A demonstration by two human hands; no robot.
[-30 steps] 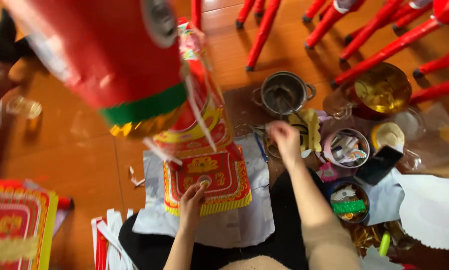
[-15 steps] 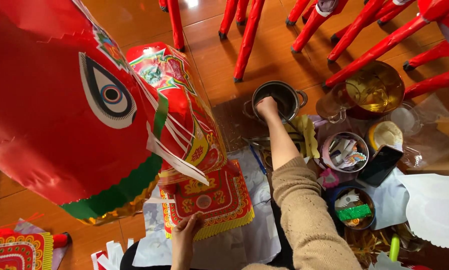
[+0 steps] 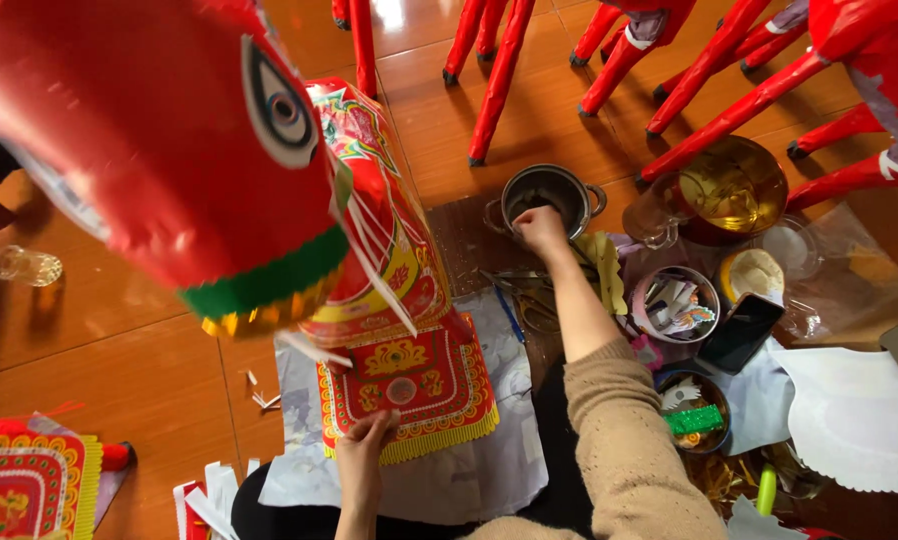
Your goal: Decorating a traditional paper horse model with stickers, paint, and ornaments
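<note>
At the far left edge of the wooden floor point(image 3: 119, 330) a small clear glass point(image 3: 26, 266) stands by itself, and below it, in the corner, lies a red and gold paper panel point(image 3: 24, 482) with a yellow fringe. Above all this hangs the big red paper head point(image 3: 159, 150) with a painted eye and a green and gold band along its lower edge, close to my view. Just right of it the red decorated body point(image 3: 384, 230) slopes down to a square patterned cloth point(image 3: 406, 385) with a fringed yellow border, spread over pale paper sheets point(image 3: 469, 470).

My left hand point(image 3: 371, 440) rests at the near edge of that cloth, fingers pressed together and pinching the fringe; the cloth spreads away from it, up toward the body.

Further right, my right hand point(image 3: 541, 228), at the end of a beige sleeve point(image 3: 624, 430), reaches out to a small metal pot point(image 3: 546, 192). The fingers curl down over the pot's near rim and touch it; I cannot tell whether they pinch anything inside. The pot lies just beyond the hand, well apart from the cloth.

Right of my arm a round tub point(image 3: 676, 303) holds paper scraps, a dark phone point(image 3: 741, 333) lies beside it, and a brass-coloured bowl point(image 3: 731, 188) stands behind. Red legs point(image 3: 729, 105) slant across the top right.
</note>
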